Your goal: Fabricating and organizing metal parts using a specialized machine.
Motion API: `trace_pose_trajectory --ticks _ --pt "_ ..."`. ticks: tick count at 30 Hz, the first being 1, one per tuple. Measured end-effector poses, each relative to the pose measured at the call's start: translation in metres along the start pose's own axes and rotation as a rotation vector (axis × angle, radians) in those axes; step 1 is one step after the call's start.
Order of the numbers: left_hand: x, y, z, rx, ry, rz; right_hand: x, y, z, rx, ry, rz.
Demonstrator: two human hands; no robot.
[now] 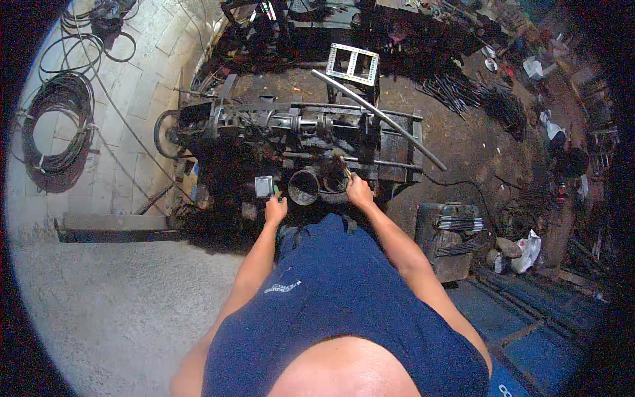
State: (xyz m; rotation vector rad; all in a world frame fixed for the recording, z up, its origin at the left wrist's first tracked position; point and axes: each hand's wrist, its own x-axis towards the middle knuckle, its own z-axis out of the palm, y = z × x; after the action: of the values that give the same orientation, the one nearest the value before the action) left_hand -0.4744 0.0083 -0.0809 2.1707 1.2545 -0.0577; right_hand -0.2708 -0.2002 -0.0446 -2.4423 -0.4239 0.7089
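My right hand point(359, 190) is closed round the handle of what looks like a small brush point(342, 164), its pale tip pointing away from me over the dark machine point(268, 122). My left hand point(275, 210) is closed on a small green object point(276, 190), mostly covered by the fingers. Just beyond it is a square grey-white piece point(264, 186); whether it joins the green object I cannot tell. Between my hands stands a round open metal can point(304, 188). Another round opening lies dark under my right hand. A handwheel point(167, 134) stands at the machine's left end.
A long metal bar point(380, 119) lies slantwise over the machine's right end. Behind it stands a white perforated frame point(353, 64). Coiled cable point(58, 122) lies at left, dark rods point(453, 92) at far right. A block bearing thin rods point(451, 241) sits by my right arm.
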Motion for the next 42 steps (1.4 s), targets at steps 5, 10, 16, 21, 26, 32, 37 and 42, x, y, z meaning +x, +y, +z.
trace_pose_trajectory --ticks 5,10,16,21,26,32,37,42 --pt "0.000 0.008 -0.008 0.023 -0.077 -0.058 0.010 -0.017 -0.005 0.106 0.054 0.076" --pt "0.003 0.006 -0.005 0.031 -0.071 -0.045 0.032 -0.047 -0.016 0.211 0.144 0.060" --pt "0.011 -0.011 0.001 -0.027 -0.051 0.036 0.046 -0.074 -0.013 0.219 0.201 -0.011" --pt "0.007 0.001 -0.002 0.017 -0.058 -0.024 0.033 -0.046 -0.006 0.193 0.036 0.022" --pt "0.012 -0.009 0.003 0.005 -0.096 -0.056 0.019 -0.024 -0.001 0.092 0.008 0.066" --pt "0.005 -0.004 0.003 0.011 -0.037 -0.032 0.012 -0.004 -0.002 0.078 -0.028 0.019" --pt "0.006 0.002 -0.004 0.025 -0.051 -0.018 0.016 0.003 0.003 0.062 0.006 0.049" --pt "0.008 0.000 -0.002 0.033 -0.063 -0.042 0.020 0.010 0.004 0.115 -0.020 0.037"
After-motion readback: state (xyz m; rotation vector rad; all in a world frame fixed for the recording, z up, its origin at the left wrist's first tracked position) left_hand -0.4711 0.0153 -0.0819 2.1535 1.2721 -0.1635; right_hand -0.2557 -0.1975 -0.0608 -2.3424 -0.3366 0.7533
